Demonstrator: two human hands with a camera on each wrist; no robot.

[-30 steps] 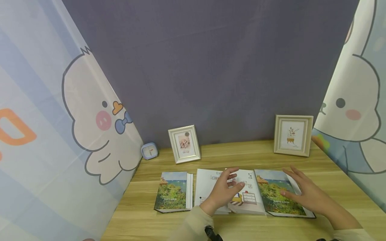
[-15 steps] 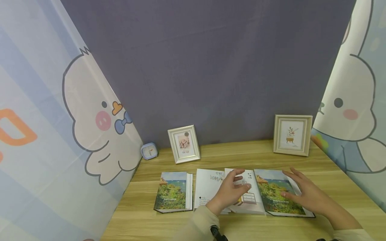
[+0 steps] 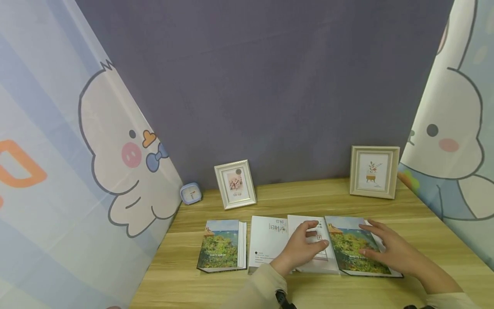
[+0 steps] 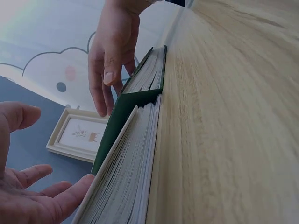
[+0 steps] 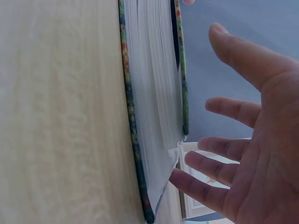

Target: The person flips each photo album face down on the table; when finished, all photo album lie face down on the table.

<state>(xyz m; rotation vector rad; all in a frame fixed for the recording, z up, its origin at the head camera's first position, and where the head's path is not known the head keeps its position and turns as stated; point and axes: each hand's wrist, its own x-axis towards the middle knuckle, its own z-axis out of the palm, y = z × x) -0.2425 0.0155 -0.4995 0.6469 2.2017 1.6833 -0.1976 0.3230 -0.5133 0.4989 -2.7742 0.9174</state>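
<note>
Three albums lie in a row on the wooden table point(image 3: 308, 199). My left hand point(image 3: 308, 242) rests with straight fingers on the right half of the white album point(image 3: 268, 242) in the middle, its fingertips near the green landscape album point(image 3: 353, 244). My right hand point(image 3: 382, 246) lies flat and spread on that green album's cover. The left wrist view has my left hand point(image 4: 32, 191) open beside the page edges point(image 4: 128, 182), with the right hand point(image 4: 112, 56) over the dark cover. In the right wrist view, my right hand point(image 5: 243, 140) is spread beside the thick album point(image 5: 154, 102).
A second landscape album point(image 3: 221, 244) lies at the left of the row. Two picture frames point(image 3: 235, 183) point(image 3: 373, 171) stand at the back against the purple wall, a small blue clock point(image 3: 191, 193) beside the left one. Cartoon curtains hang on both sides.
My left hand has slid to the right across the white album, towards the green album's edge. The right hand has stayed on the green album's cover.
</note>
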